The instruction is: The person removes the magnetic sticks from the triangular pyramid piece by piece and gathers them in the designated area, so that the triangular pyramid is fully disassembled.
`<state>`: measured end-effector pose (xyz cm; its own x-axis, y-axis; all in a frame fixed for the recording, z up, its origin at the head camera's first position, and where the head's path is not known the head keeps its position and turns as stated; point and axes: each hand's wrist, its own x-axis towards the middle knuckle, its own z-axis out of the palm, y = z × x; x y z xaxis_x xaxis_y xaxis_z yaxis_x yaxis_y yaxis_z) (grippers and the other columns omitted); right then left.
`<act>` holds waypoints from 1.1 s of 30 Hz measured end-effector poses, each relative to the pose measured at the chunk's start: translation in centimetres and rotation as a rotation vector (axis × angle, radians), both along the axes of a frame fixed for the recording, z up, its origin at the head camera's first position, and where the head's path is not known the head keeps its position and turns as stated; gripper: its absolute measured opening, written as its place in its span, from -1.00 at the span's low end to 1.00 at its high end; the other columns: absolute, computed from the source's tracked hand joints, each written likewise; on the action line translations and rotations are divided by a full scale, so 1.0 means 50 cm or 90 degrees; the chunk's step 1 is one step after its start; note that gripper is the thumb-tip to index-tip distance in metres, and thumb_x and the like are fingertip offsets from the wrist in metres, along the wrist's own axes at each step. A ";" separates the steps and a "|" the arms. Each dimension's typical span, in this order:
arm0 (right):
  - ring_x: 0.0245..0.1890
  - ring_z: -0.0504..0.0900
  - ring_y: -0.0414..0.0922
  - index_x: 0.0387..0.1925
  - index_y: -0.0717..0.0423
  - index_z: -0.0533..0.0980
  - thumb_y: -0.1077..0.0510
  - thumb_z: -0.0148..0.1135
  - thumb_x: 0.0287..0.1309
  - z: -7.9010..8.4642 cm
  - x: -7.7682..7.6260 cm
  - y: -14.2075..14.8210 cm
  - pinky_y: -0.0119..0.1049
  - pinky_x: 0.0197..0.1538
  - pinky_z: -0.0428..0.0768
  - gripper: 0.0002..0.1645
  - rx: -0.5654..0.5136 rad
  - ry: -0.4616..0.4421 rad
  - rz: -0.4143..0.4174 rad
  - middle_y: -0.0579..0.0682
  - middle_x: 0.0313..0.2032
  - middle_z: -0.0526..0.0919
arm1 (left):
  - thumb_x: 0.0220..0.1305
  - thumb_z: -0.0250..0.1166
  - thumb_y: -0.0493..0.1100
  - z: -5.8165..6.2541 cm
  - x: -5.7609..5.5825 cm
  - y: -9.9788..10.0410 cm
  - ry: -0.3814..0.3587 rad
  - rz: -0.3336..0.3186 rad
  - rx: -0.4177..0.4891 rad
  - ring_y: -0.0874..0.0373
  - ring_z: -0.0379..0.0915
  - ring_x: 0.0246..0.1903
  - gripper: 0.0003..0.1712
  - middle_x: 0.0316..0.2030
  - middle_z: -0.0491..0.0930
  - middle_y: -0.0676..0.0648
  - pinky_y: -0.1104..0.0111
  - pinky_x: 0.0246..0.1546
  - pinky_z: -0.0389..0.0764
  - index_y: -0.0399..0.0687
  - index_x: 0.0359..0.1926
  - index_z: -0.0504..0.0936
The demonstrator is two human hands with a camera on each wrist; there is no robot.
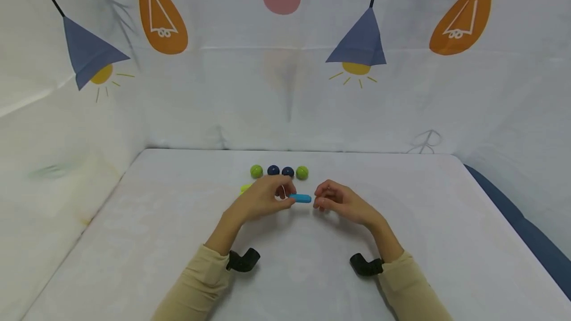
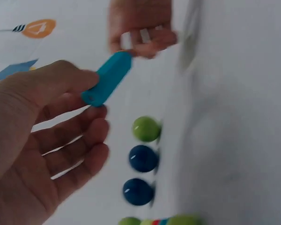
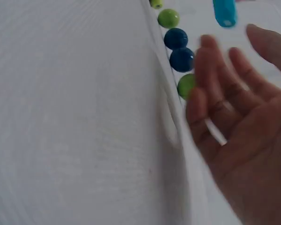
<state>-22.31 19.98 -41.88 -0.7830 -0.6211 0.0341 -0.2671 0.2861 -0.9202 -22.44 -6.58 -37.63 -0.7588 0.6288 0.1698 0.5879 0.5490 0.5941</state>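
Note:
My left hand (image 1: pixel 263 197) pinches a bright blue elongated bead (image 1: pixel 303 198) between thumb and fingertips, above the white table. In the left wrist view a small hole shows at one end of the blue bead (image 2: pixel 108 78). My right hand (image 1: pixel 345 203) is just right of the bead's free end, apart from it, fingers loosely bent and holding nothing. Beyond the hands a row of balls lies on the table: a green ball (image 1: pixel 256 171), two navy balls (image 1: pixel 273 170) and another green ball (image 1: pixel 302 172). A yellow-green piece (image 1: pixel 245 188) is partly hidden behind my left hand.
The white table (image 1: pixel 178 241) ends at a white fabric backdrop (image 1: pixel 250 98) printed with lamps and bulbs. A dark blue shape (image 1: pixel 513 207) lies past the right edge. Black curved pieces (image 1: pixel 243 260) are on both wrists, at the beige sleeves.

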 end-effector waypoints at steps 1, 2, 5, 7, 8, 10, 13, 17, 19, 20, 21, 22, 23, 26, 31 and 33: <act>-0.22 0.59 0.08 -0.02 0.19 0.39 0.13 0.07 0.33 -0.003 -0.001 0.001 -0.24 -0.12 0.58 -0.73 0.020 -0.005 0.006 0.19 -0.20 0.63 | 0.15 0.34 -0.07 0.004 -0.001 -0.009 -0.006 0.000 -0.015 0.28 0.47 -0.36 -0.89 -0.40 0.56 0.21 0.46 -0.31 0.51 0.13 -0.34 0.56; -0.23 0.59 0.03 -0.02 0.18 0.40 0.12 0.07 0.33 -0.006 -0.001 0.002 -0.26 -0.12 0.57 -0.72 0.041 -0.010 0.013 0.15 -0.20 0.63 | 0.15 0.34 -0.07 0.008 -0.001 -0.019 -0.012 0.000 -0.033 0.29 0.47 -0.36 -0.90 -0.41 0.56 0.21 0.46 -0.32 0.51 0.14 -0.36 0.55; -0.20 0.57 -0.08 -0.04 0.12 0.44 0.06 0.08 0.32 -0.012 -0.003 0.004 -0.33 -0.09 0.54 -0.73 0.099 -0.018 0.024 0.04 -0.18 0.61 | 0.14 0.35 -0.05 0.023 -0.001 -0.049 -0.040 -0.003 -0.091 0.29 0.46 -0.41 -0.89 -0.44 0.56 0.20 0.44 -0.37 0.49 0.17 -0.42 0.55; -0.19 0.57 -0.10 -0.07 0.06 0.47 0.03 0.08 0.32 -0.013 -0.004 0.004 -0.34 -0.08 0.54 -0.75 0.115 -0.018 0.019 0.00 -0.18 0.61 | 0.13 0.36 -0.04 0.032 0.000 -0.069 -0.072 0.002 -0.125 0.28 0.44 -0.44 -0.87 -0.47 0.55 0.18 0.41 -0.40 0.47 0.18 -0.45 0.55; -0.18 0.56 -0.10 -0.08 0.05 0.48 0.01 0.08 0.32 -0.013 -0.004 0.005 -0.35 -0.09 0.53 -0.75 0.119 -0.017 0.016 -0.01 -0.18 0.61 | 0.12 0.36 -0.03 0.036 0.001 -0.078 -0.088 0.007 -0.140 0.27 0.43 -0.45 -0.86 -0.48 0.54 0.17 0.41 -0.42 0.46 0.18 -0.46 0.55; -0.18 0.56 -0.10 -0.10 0.02 0.49 0.00 0.08 0.32 -0.013 -0.004 0.005 -0.35 -0.09 0.53 -0.76 0.120 -0.014 0.012 -0.02 -0.19 0.62 | 0.11 0.38 -0.04 0.042 0.002 -0.096 -0.123 0.014 -0.163 0.25 0.41 -0.47 -0.85 -0.50 0.53 0.15 0.39 -0.43 0.43 0.16 -0.48 0.55; -0.18 0.56 -0.10 -0.10 0.02 0.49 0.00 0.07 0.33 -0.013 -0.004 0.004 -0.36 -0.09 0.53 -0.76 0.116 -0.012 0.015 -0.02 -0.19 0.62 | 0.09 0.39 -0.07 0.046 0.004 -0.120 -0.166 0.027 -0.194 0.23 0.38 -0.46 -0.84 -0.51 0.51 0.11 0.38 -0.42 0.40 0.11 -0.49 0.55; -0.18 0.55 -0.11 -0.09 0.02 0.49 0.00 0.07 0.33 -0.014 -0.004 0.003 -0.36 -0.09 0.53 -0.76 0.118 -0.012 0.017 -0.02 -0.19 0.62 | 0.06 0.40 -0.09 0.046 0.006 -0.138 -0.197 0.049 -0.232 0.20 0.36 -0.42 -0.84 -0.50 0.49 0.06 0.37 -0.40 0.37 0.05 -0.49 0.56; -0.17 0.56 -0.11 -0.10 0.02 0.49 0.00 0.07 0.33 -0.014 -0.004 0.003 -0.36 -0.09 0.53 -0.77 0.119 -0.015 0.016 -0.03 -0.18 0.62 | 0.06 0.40 -0.10 0.046 0.007 -0.142 -0.208 0.063 -0.250 0.19 0.35 -0.43 -0.83 -0.50 0.48 0.06 0.36 -0.41 0.36 0.04 -0.50 0.55; -0.17 0.56 -0.11 -0.10 0.02 0.49 0.01 0.07 0.33 -0.014 -0.004 0.003 -0.36 -0.09 0.53 -0.77 0.118 -0.015 0.016 -0.03 -0.18 0.62 | 0.06 0.40 -0.11 0.045 0.007 -0.143 -0.214 0.070 -0.260 0.19 0.35 -0.44 -0.83 -0.51 0.48 0.05 0.36 -0.42 0.35 0.03 -0.50 0.55; -0.16 0.56 -0.11 -0.10 0.01 0.49 0.01 0.07 0.33 -0.014 -0.004 0.003 -0.37 -0.08 0.53 -0.78 0.118 -0.015 0.016 -0.03 -0.18 0.62 | 0.06 0.40 -0.12 0.045 0.008 -0.144 -0.220 0.077 -0.272 0.19 0.35 -0.46 -0.83 -0.53 0.47 0.05 0.36 -0.43 0.35 0.02 -0.51 0.54; -0.16 0.56 -0.11 -0.10 0.02 0.49 0.02 0.07 0.33 -0.015 -0.005 0.003 -0.37 -0.08 0.54 -0.78 0.115 -0.015 0.018 -0.02 -0.18 0.62 | 0.06 0.39 -0.13 0.045 0.008 -0.144 -0.229 0.084 -0.283 0.19 0.36 -0.48 -0.82 -0.55 0.47 0.05 0.36 -0.44 0.34 0.01 -0.51 0.53; -0.16 0.56 -0.11 -0.10 0.02 0.49 0.02 0.07 0.33 -0.015 -0.005 0.003 -0.37 -0.08 0.54 -0.78 0.113 -0.015 0.019 -0.02 -0.17 0.62 | 0.06 0.39 -0.14 0.045 0.008 -0.144 -0.237 0.092 -0.295 0.19 0.36 -0.50 -0.82 -0.57 0.47 0.05 0.36 -0.45 0.33 0.00 -0.52 0.53; -0.16 0.56 -0.11 -0.10 0.03 0.49 0.04 0.08 0.33 -0.016 -0.004 0.003 -0.38 -0.07 0.54 -0.79 0.106 -0.015 0.024 -0.01 -0.17 0.61 | 0.06 0.39 -0.15 0.043 0.011 -0.143 -0.264 0.113 -0.324 0.18 0.38 -0.54 -0.82 -0.60 0.49 0.03 0.35 -0.45 0.32 -0.02 -0.52 0.52; -0.14 0.55 -0.11 -0.10 0.06 0.48 0.05 0.09 0.32 -0.021 -0.004 0.007 -0.38 -0.06 0.54 -0.78 0.093 -0.019 0.033 0.03 -0.16 0.60 | 0.08 0.38 -0.14 0.036 0.012 -0.140 -0.297 0.137 -0.345 0.16 0.42 -0.51 -0.82 -0.56 0.53 0.00 0.35 -0.43 0.32 -0.04 -0.51 0.53; -0.14 0.55 -0.11 -0.10 0.05 0.49 0.04 0.08 0.32 -0.023 -0.005 0.008 -0.38 -0.06 0.54 -0.78 0.095 -0.020 0.030 0.03 -0.16 0.60 | 0.07 0.39 -0.14 0.033 0.010 -0.140 -0.302 0.141 -0.348 0.16 0.42 -0.51 -0.81 -0.56 0.53 0.00 0.35 -0.43 0.32 -0.04 -0.51 0.53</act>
<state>-22.56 20.39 -43.01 -0.7523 -0.6533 -0.0852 -0.2555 0.4084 -0.8763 -21.92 -13.57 -35.97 -0.7913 0.3544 -0.4983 0.1790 0.9135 0.3654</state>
